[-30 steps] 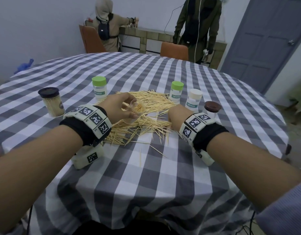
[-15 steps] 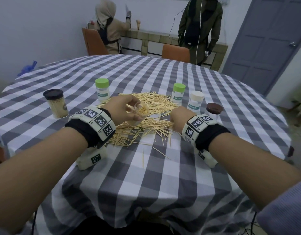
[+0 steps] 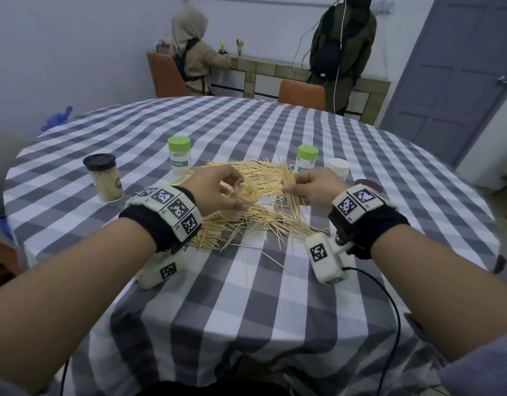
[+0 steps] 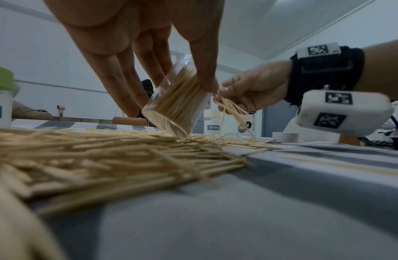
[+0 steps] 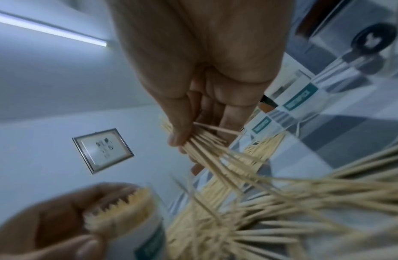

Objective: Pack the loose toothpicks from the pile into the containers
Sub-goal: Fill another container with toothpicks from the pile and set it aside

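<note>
Farthest left on the checked table (image 3: pixel 246 324) stands a brown-lidded jar (image 3: pixel 103 178) packed with toothpicks, upright and capped, and behind the pile a green-lidded jar (image 3: pixel 179 155), also upright. The left hand (image 3: pixel 218 192) curls its fingers round an open jar (image 3: pixel 240 201), thumb on one side and fingertips (image 4: pixel 129 105) on the other; the left wrist view shows it tilted, its base edge resting on the pile (image 3: pixel 246 221) and its mouth leaning toward the right hand. It looks already well filled, the sticks inside lying parallel to its wall. The jar is light, clear plastic, likely smooth and a little slippery, so a hold around the mid-wall, as here, seems the safest place to steady it. The pile spreads across the table's middle under and between both hands, its sticks crossing in all directions. The right hand (image 3: pixel 312 190) pinches a bundle (image 3: pixel 290 190) between thumb and fingers, gripped near its middle, its long axis near upright and leaning slightly, lower ends splaying down toward the pile. Toothpicks are very light, stiff along their length, thin enough to snap if bent, sharp at the tips, and prone to slipping out of a loose pinch; the splayed ends suggest the bundle needs squaring before it will enter the mouth, its axis turned to match the jar's. Beyond the right hand stand another green-lidded jar (image 3: pixel 306 158), a white-lidded jar (image 3: pixel 338 168) and a brown lid (image 3: pixel 367 185) half hidden by the wristband.
</note>
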